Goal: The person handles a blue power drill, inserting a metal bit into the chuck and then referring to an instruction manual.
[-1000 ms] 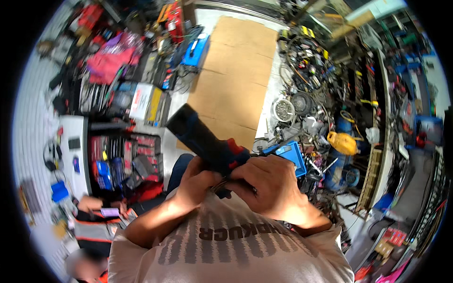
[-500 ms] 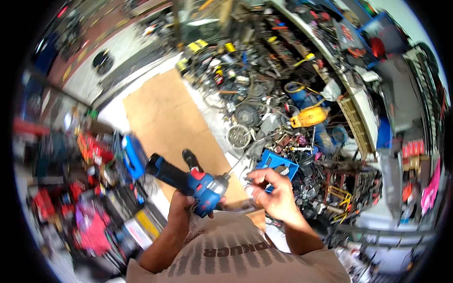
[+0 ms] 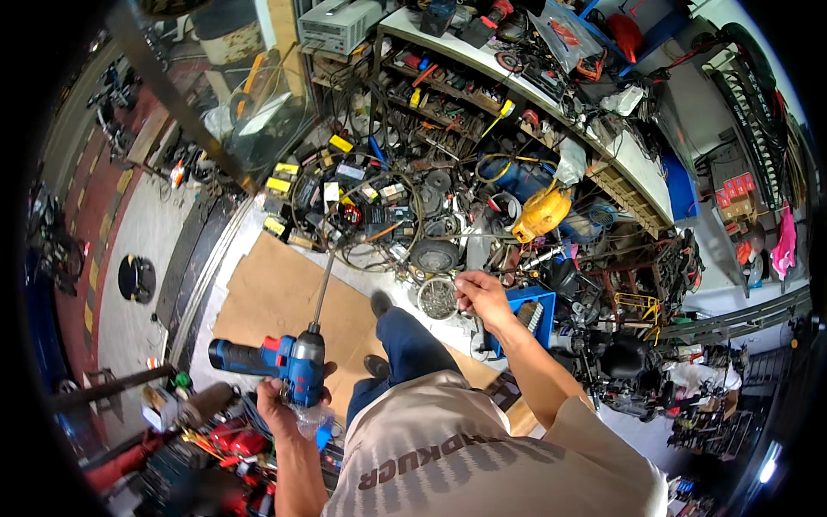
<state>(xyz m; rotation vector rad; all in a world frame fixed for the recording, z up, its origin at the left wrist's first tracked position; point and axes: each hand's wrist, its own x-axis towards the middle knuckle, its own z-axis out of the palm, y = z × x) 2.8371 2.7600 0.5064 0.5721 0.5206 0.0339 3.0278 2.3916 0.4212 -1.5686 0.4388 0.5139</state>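
My left hand (image 3: 280, 405) is wrapped round the head of a blue cordless driver (image 3: 306, 370). Its black handle points left, and a long thin metal bit (image 3: 323, 297) sticks out away from me. Clear crumpled plastic (image 3: 315, 420) shows just below that hand. My right hand (image 3: 484, 297) is closed in a pinch at the right edge of a small white bucket (image 3: 421, 303) filled with small metal pieces. Whatever lies between those fingertips is too small to name. A blue crate (image 3: 544, 320) stands partly behind my right wrist.
A brown cardboard sheet (image 3: 267, 289) covers the floor under my feet. Beyond it lie heaps of cables, small boxes and a wheel (image 3: 435, 256). A yellow tool case (image 3: 543, 213) sits before a cluttered workbench (image 3: 525, 79). Red tools (image 3: 237, 438) crowd the lower left.
The view has turned. The driver has swung left, its bit now pointing away from me instead of right. My right hand has moved forward to the bucket, away from the driver.
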